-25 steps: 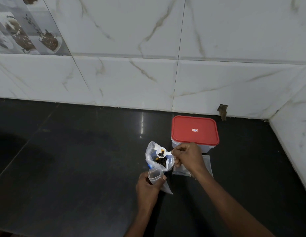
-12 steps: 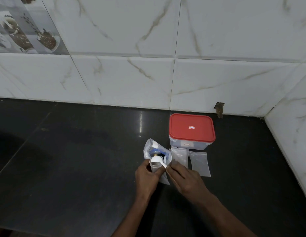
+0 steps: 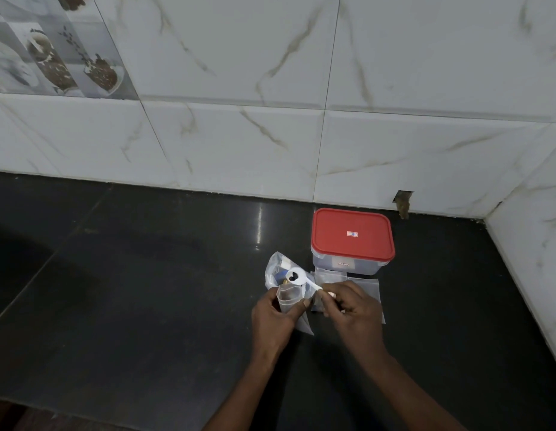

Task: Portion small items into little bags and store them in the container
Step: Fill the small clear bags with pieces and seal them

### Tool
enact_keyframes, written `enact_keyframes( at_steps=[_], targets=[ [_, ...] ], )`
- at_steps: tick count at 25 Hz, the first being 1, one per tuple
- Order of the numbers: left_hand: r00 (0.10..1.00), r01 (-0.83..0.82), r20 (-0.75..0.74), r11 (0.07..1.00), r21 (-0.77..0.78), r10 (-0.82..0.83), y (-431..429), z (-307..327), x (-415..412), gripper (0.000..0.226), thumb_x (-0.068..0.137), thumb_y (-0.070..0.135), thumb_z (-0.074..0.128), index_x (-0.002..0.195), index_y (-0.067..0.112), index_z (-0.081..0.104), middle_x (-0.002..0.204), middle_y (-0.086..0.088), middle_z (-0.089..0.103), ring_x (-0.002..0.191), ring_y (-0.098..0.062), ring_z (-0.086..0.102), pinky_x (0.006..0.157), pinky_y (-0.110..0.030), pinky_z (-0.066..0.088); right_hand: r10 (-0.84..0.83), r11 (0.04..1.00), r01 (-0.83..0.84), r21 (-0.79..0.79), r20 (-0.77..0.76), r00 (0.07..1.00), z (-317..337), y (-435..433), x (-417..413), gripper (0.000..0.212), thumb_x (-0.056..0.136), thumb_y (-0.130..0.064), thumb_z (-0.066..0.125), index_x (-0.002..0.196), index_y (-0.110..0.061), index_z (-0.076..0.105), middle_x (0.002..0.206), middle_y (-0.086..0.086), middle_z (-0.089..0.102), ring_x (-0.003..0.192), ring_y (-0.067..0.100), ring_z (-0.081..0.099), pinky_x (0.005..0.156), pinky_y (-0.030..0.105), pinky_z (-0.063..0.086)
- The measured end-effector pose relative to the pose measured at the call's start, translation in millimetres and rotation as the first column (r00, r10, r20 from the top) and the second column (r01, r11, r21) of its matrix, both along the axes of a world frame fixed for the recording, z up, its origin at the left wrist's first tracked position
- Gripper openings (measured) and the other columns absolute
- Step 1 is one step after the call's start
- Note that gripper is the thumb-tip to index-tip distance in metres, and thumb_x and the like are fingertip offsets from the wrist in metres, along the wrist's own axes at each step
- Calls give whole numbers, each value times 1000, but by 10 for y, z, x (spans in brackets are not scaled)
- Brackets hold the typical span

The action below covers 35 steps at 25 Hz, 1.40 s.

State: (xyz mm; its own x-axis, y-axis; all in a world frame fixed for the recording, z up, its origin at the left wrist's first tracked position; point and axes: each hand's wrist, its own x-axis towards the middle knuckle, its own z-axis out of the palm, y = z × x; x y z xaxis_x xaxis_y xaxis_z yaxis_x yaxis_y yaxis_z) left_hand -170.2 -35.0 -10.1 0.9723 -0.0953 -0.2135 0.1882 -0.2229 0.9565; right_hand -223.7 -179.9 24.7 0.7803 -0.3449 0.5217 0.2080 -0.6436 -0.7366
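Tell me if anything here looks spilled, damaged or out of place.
One thing: the wall tile has a broken notch at its bottom edge, behind the red-lidded container, showing brown material. No spill shows on the dark counter; the spoon holds its dark bits near the small bag.

**Black counter in a white tiled corner**

I'm looking down on a glossy black countertop that runs to a back wall of white tiles veined in beige. A side wall of the same tile closes the corner at right. At far left is a printed decor tile, possibly showing bowls of food. A chipped notch breaks the tile base, and a light streak gleams on the counter.
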Motion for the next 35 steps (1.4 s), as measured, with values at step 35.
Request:
enact_keyframes(
  at_steps=[35],
  targets=[
    [997, 27, 70, 999, -26, -25, 134, 36, -22, 32, 69, 36, 89, 96, 28, 75, 91, 10, 78, 85, -8, 74, 77, -39, 61, -124, 992, 126, -23, -413, 902, 100, 160, 313, 20, 93, -30, 62, 101, -16, 75, 101, -4, 62, 86, 6, 61, 74, 23, 49]
  ],
)
